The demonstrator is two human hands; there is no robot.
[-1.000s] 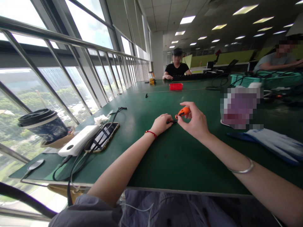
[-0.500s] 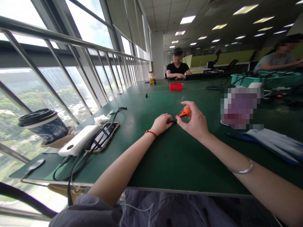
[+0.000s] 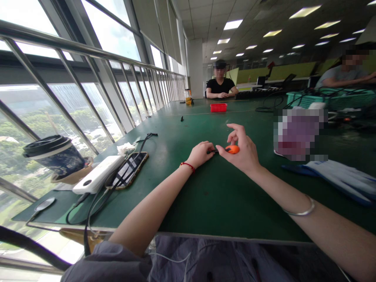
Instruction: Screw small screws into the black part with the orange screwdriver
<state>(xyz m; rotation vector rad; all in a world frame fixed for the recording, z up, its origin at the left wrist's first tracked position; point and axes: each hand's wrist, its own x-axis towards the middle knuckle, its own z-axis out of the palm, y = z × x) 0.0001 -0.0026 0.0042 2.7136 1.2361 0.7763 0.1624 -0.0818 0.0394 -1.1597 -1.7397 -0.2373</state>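
Observation:
My left hand (image 3: 202, 152) rests low over the table, its fingers pinched on a small dark piece (image 3: 215, 150), mostly hidden by the fingertips. Just to the right, my right hand (image 3: 242, 150) holds a short screwdriver with an orange-and-black handle (image 3: 234, 149). The handle lies against the thumb, while the index finger is raised away from it. The screwdriver's front end points left towards the dark piece; whether the two touch, I cannot tell.
On the green table (image 3: 188, 203) a phone (image 3: 129, 172), white power bank (image 3: 98, 174), cables and a lidded cup (image 3: 55, 154) stand left. Gloves (image 3: 337, 178) and a teal basket (image 3: 331, 101) lie right. Ahead are a red tray (image 3: 218, 107) and a seated person (image 3: 221, 87).
The screwdriver's handle has swung down and to the right, now lying more level. My right fingers have loosened and shifted around it. The left hand has stayed in place.

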